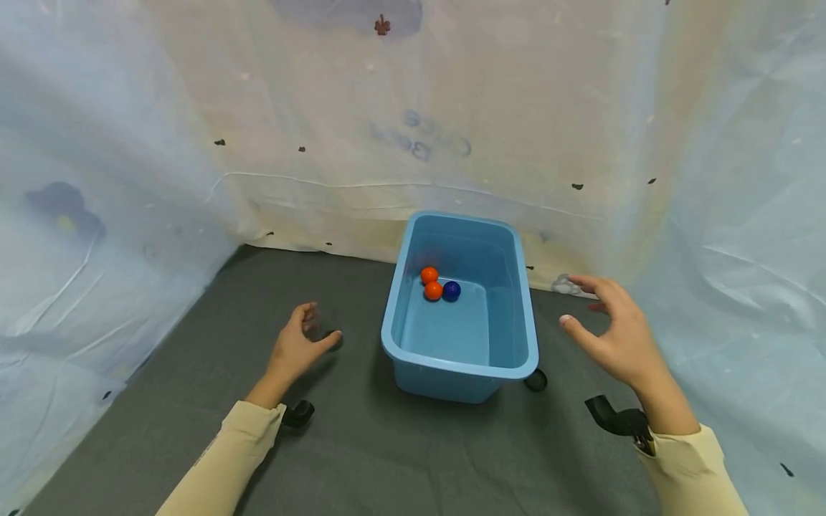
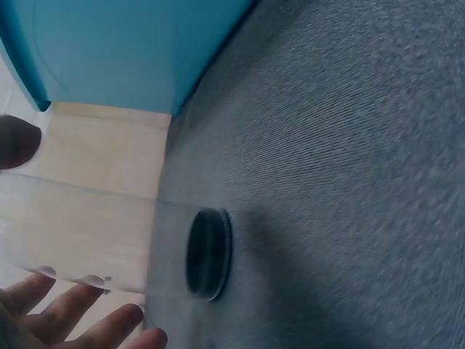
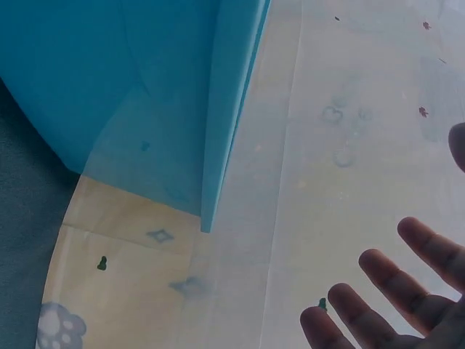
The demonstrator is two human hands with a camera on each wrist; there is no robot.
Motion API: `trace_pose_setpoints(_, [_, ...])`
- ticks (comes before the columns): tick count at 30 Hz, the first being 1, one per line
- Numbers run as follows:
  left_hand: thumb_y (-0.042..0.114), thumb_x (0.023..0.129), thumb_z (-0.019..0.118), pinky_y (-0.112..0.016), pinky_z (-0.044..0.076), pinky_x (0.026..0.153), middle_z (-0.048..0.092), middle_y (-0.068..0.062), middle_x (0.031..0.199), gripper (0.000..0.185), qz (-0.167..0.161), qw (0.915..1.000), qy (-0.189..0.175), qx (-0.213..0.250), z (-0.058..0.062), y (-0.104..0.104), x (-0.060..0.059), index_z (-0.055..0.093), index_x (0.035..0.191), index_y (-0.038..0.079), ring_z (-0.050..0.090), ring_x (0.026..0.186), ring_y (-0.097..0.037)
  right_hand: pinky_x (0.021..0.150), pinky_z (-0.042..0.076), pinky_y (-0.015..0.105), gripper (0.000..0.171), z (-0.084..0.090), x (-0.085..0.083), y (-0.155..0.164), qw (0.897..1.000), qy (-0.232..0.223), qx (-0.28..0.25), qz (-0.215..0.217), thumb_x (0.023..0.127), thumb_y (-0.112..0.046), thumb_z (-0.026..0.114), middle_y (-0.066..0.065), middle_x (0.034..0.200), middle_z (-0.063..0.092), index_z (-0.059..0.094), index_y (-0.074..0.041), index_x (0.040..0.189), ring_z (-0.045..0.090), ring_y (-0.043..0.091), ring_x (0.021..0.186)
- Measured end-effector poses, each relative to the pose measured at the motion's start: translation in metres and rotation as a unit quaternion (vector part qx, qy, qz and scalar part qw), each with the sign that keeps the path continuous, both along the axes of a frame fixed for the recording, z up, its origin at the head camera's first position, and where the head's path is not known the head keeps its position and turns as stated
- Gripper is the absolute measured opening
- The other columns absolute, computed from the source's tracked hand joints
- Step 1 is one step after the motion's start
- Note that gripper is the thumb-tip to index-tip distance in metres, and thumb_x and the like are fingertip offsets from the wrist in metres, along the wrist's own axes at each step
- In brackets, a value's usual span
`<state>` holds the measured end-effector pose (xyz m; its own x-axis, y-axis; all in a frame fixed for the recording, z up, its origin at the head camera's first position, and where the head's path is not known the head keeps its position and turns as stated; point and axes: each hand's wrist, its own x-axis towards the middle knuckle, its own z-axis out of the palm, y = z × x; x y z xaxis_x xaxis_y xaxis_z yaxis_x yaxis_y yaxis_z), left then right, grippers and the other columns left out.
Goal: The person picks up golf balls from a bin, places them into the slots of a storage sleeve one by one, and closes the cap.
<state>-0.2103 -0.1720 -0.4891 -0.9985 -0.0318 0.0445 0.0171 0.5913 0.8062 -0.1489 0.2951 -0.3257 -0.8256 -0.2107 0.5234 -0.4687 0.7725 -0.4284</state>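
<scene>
Soft, even light fills all three views, with no hard glare. In the head view the blue tub (image 1: 461,315) throws a faint shadow onto the grey mat (image 1: 361,444) below and left of it, and the left hand (image 1: 298,350) shades the mat beneath its fingers. Straight lines bow toward the edges of that view. The left wrist view is smeared with motion blur around the black disc (image 2: 209,253) just beyond the fingertips (image 2: 94,280). The right wrist view is soft, its fingers (image 3: 396,287) out of focus.
</scene>
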Motion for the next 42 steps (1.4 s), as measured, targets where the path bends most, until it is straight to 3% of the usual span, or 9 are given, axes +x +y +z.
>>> trace_pose_setpoints(9, [0.028, 0.087, 0.071, -0.054, 0.048, 0.092, 0.052, -0.016, 0.137, 0.068, -0.007, 0.9992, 0.038, 0.010, -0.015, 0.002, -0.008, 0.036, 0.142, 0.010, 0.052, 0.122, -0.041, 0.085, 0.038, 0.011, 0.058, 0.004, -0.003, -0.003, 1.000, -0.006, 0.008, 0.013, 0.081, -0.010, 0.073, 0.015, 0.127, 0.054, 0.052, -0.008, 0.135, 0.049, 0.030, 0.113])
trace_pose_setpoints(16, [0.025, 0.087, 0.071, -0.053, 0.048, 0.091, 0.057, -0.014, 0.132, 0.058, -0.002, 0.9988, 0.046, 0.017, -0.014, 0.002, -0.009, 0.043, 0.137, 0.013, 0.055, 0.118, -0.040, 0.084, 0.040, 0.020, 0.060, 0.007, -0.002, -0.008, 1.000, -0.011, 0.022, 0.009, 0.081, -0.012, 0.073, 0.013, 0.129, 0.054, 0.051, -0.008, 0.136, 0.049, 0.028, 0.115])
trace_pose_setpoints(20, [0.028, 0.087, 0.071, -0.052, 0.049, 0.088, 0.058, -0.012, 0.130, 0.056, -0.001, 0.9985, 0.053, 0.011, -0.008, -0.001, -0.005, 0.045, 0.135, 0.015, 0.056, 0.116, -0.038, 0.083, 0.042, 0.027, 0.059, 0.012, -0.003, -0.012, 0.999, -0.006, 0.029, 0.014, 0.080, -0.013, 0.073, 0.013, 0.128, 0.054, 0.052, -0.008, 0.135, 0.049, 0.027, 0.113])
trace_pose_setpoints(28, [0.037, 0.085, 0.072, -0.050, 0.052, 0.082, 0.061, -0.006, 0.121, 0.053, -0.013, 0.9956, 0.093, 0.004, 0.012, -0.011, 0.004, 0.051, 0.131, 0.020, 0.061, 0.109, -0.035, 0.085, 0.042, 0.015, 0.056, 0.025, -0.015, -0.021, 0.999, -0.011, 0.033, 0.040, 0.080, -0.011, 0.073, 0.009, 0.130, 0.055, 0.054, -0.011, 0.133, 0.052, 0.025, 0.114])
trace_pose_setpoints(31, [0.039, 0.083, 0.074, -0.050, 0.053, 0.081, 0.061, -0.006, 0.119, 0.053, -0.016, 0.9951, 0.097, 0.007, 0.020, -0.013, 0.007, 0.053, 0.129, 0.022, 0.062, 0.107, -0.033, 0.086, 0.045, 0.016, 0.054, 0.030, -0.024, -0.026, 0.998, -0.016, 0.029, 0.055, 0.081, -0.011, 0.073, 0.011, 0.130, 0.055, 0.055, -0.010, 0.132, 0.054, 0.028, 0.115])
trace_pose_setpoints(39, [0.041, 0.082, 0.075, -0.042, 0.056, 0.072, 0.062, -0.008, 0.119, 0.055, -0.029, 0.9948, 0.098, 0.005, 0.034, -0.014, 0.017, 0.055, 0.129, 0.022, 0.063, 0.101, -0.028, 0.088, 0.051, 0.048, 0.052, 0.044, -0.053, -0.043, 0.996, -0.044, 0.020, 0.080, 0.083, -0.014, 0.072, 0.013, 0.130, 0.056, 0.055, -0.006, 0.131, 0.056, 0.033, 0.115])
trace_pose_setpoints(42, [0.042, 0.081, 0.075, -0.035, 0.055, 0.066, 0.063, -0.005, 0.117, 0.055, -0.030, 0.9938, 0.107, -0.002, 0.038, -0.015, 0.020, 0.056, 0.128, 0.023, 0.065, 0.095, -0.025, 0.089, 0.051, 0.051, 0.051, 0.048, -0.067, -0.052, 0.994, -0.063, 0.018, 0.083, 0.084, -0.017, 0.071, 0.013, 0.130, 0.056, 0.054, -0.007, 0.132, 0.057, 0.032, 0.115])
